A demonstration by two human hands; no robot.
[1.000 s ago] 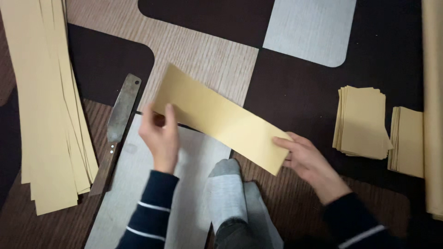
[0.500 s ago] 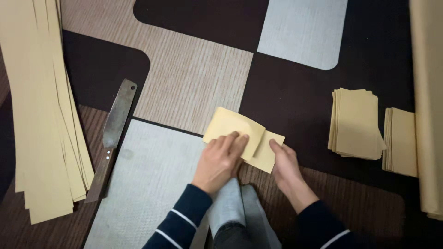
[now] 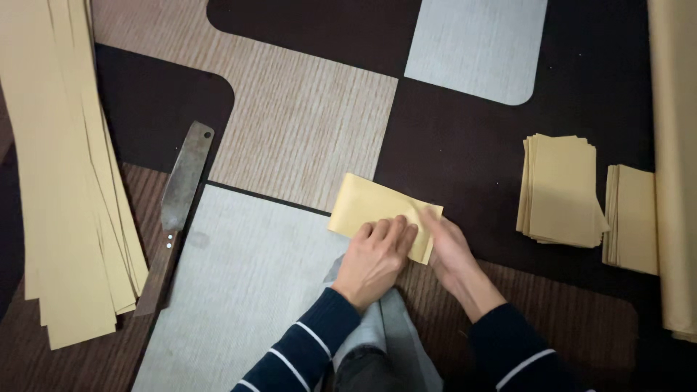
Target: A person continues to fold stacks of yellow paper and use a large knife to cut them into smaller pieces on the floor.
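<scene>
A folded yellow paper strip (image 3: 367, 207) lies flat on the patterned floor mat (image 3: 305, 123) in front of me. My left hand (image 3: 376, 258) rests palm down on its near edge, fingers together. My right hand (image 3: 449, 250) presses its right end, fingertips on the fold. A grey-socked foot (image 3: 385, 330) shows just below the hands.
A long stack of yellow paper strips (image 3: 62, 167) lies along the left. A big knife (image 3: 174, 210) with a wooden handle lies beside it. Two piles of folded yellow sheets (image 3: 559, 189) (image 3: 633, 218) sit at the right, with a long yellow sheet (image 3: 675, 160) at the right edge.
A second ago I held the long strip up between both hands. It has since been folded in half and laid down, and both hands now press it flat.
</scene>
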